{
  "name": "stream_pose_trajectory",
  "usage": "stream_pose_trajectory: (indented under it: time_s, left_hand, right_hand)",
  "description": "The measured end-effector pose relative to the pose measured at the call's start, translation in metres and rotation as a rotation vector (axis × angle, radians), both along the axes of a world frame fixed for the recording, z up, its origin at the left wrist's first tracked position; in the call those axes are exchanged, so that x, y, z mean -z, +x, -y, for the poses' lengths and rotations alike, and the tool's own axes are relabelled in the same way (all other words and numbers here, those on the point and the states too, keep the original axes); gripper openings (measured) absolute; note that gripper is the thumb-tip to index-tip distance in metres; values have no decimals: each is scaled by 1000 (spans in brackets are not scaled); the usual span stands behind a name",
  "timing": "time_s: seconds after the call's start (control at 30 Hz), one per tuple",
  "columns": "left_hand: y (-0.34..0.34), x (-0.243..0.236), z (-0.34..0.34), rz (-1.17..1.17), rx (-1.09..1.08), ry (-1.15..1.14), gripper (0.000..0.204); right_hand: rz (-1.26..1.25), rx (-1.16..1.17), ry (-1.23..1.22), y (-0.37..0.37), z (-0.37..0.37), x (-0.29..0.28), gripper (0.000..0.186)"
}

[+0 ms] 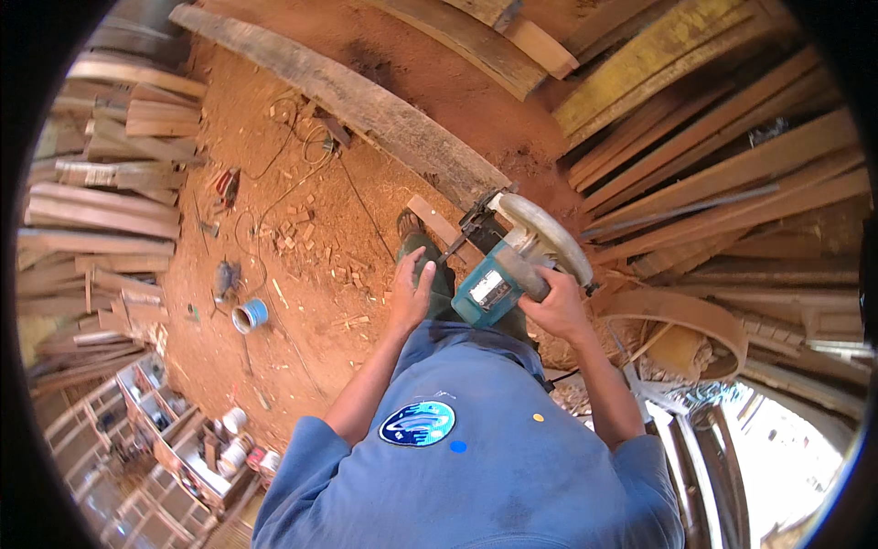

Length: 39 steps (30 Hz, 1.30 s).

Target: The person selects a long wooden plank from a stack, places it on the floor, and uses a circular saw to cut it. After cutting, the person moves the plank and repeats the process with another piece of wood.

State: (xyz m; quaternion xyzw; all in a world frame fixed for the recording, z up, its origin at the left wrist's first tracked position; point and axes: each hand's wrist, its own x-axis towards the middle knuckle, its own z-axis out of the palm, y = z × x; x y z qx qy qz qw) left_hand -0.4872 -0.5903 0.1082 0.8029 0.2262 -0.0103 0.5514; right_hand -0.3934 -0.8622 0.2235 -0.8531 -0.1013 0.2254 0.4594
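Note:
My right hand (556, 309) is wrapped around the rear handle of a teal circular saw (485, 291). The saw's pale blade guard arches on its far right side, and its base reaches the near end of a long, rough plank (357, 102). Just left of the saw, my left hand (412, 291) is held up with its fingers stretched out and nothing in them. A short piece of wood (433, 218) lies beside the plank's end, partly hidden by the saw. The blade's cutting edge cannot be made out.
Stacked boards (101, 215) line the left, and more timber (722, 188) leans on the right. A blue tin (250, 316), cables and wood scraps (297, 224) lie on the reddish ground. A compartmented wooden box (187, 448) with containers stands lower left. A round wooden rim (722, 320) sits right.

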Motion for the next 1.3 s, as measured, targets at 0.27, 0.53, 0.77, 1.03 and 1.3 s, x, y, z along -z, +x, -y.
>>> stream_pose_trajectory:
  time_s: [0.27,0.53,0.77,1.03,1.3]
  left_hand:
    - [14,-44,89,86,308,298,93]
    - [27,-21,146,-33,221,506,116]
    - [29,-7,146,-8,179,545,117]
    - [36,-6,141,-5,206,522,116]
    - [37,-4,137,53,213,545,112]
  right_hand:
    - [-25,-80,22,18,23,45,47]
    - [-7,-93,52,42,35,56,43]
    - [32,-76,59,30,37,66,43]
    - [20,-85,77,40,34,64,40]
    - [37,-85,52,37,35,69,37]
